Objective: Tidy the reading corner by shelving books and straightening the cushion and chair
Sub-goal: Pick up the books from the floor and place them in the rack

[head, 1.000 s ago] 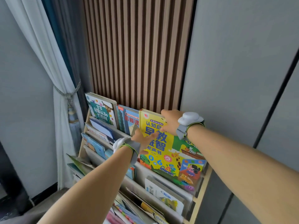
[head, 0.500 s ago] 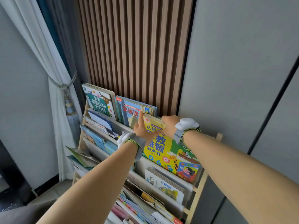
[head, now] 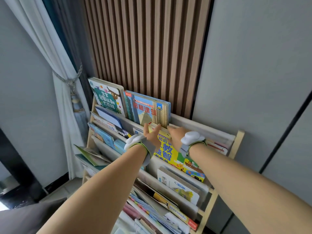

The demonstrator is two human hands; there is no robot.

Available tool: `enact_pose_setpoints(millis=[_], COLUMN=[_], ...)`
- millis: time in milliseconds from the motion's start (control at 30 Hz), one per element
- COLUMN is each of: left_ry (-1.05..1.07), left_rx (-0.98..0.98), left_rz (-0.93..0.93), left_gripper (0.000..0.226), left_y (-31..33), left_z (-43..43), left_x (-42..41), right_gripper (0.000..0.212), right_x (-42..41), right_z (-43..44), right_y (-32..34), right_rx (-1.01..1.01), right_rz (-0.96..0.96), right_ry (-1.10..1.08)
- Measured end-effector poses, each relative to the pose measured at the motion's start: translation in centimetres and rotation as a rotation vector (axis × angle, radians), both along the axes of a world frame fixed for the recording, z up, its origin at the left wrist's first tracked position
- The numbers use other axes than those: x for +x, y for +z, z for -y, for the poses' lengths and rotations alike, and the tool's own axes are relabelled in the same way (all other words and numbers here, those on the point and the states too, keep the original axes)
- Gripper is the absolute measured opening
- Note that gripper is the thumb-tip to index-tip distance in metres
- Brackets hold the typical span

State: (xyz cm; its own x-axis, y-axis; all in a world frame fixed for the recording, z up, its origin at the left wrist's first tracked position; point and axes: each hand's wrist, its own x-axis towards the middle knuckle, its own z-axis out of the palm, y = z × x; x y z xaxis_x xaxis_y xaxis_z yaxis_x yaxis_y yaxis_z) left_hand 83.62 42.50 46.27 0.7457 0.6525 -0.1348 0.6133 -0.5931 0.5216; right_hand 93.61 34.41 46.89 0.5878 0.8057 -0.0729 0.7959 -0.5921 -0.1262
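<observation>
A tiered book rack of pale wood with light fabric sling pockets stands against a wall of vertical brown wooden slats. Both of the person's bare forearms reach toward its upper pockets, each wrist wearing a grey strap with a rounded white plastic device.

The large yellow glossy picture book sits in the second pocket from the top, at about 12 o'clock from the hands, its lower half sunk behind the fabric edge and its upper corner covered by the hands. The left hand is spread open, fingers fanned upward, its palm lying flat against the book's top left area. The right hand has its fingers curled over the book's top edge; how tightly they pinch it cannot be told, since the fingertips are hidden behind the cover.

At 11 o'clock from the hands a blue board book with a skyscraper cover stands upright in the top pocket, and farther left, at 10 o'clock, a thick green-and-white board book. Lower pockets hold thin, floppy paperbacks, partly blurred and cut off by the bottom edge. At 9 o'clock hangs a white pleated curtain, gathered by a grey braided cord.
</observation>
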Motion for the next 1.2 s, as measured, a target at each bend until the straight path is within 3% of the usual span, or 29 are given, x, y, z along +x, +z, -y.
enact_pose_setpoints(millis=[167, 300, 500, 700, 833, 1200], left_ry=[-0.007, 0.019, 0.084, 0.251, 0.275, 0.436], left_rx=[-0.068, -0.146, -0.101, -0.05, -0.102, -0.193], left_rz=[-0.017, 0.178, 0.189, 0.263, 0.29, 0.357], left_gripper=[0.097, 0.088, 0.07, 0.048, 0.04, 0.034], left_y=[-1.0, -1.1, -0.3, -1.2, -2.1, -10.1], left_z=[-1.7, -3.2, -7.8, -13.2, -14.3, -15.9], left_x=[-1.5, -3.9, -9.8, -17.6, -22.0, -29.9], right_gripper=[0.024, 0.033, 0.026, 0.029, 0.029, 0.022], right_x=[-1.7, -5.4, -11.3, -18.5, -21.6, -27.4], right_z=[0.0, -1.4, -7.1, -13.9, -16.2, -20.5], right_y=[0.4, 2.3, 1.5, -0.4, -2.4, -10.4], right_rx=[-0.004, 0.124, 0.18, 0.289, 0.413, 0.346], right_rz=[0.165, 0.416, 0.336, 0.045, -0.036, -0.232], right_ry=[0.069, 0.188, 0.261, 0.235, 0.22, 0.278])
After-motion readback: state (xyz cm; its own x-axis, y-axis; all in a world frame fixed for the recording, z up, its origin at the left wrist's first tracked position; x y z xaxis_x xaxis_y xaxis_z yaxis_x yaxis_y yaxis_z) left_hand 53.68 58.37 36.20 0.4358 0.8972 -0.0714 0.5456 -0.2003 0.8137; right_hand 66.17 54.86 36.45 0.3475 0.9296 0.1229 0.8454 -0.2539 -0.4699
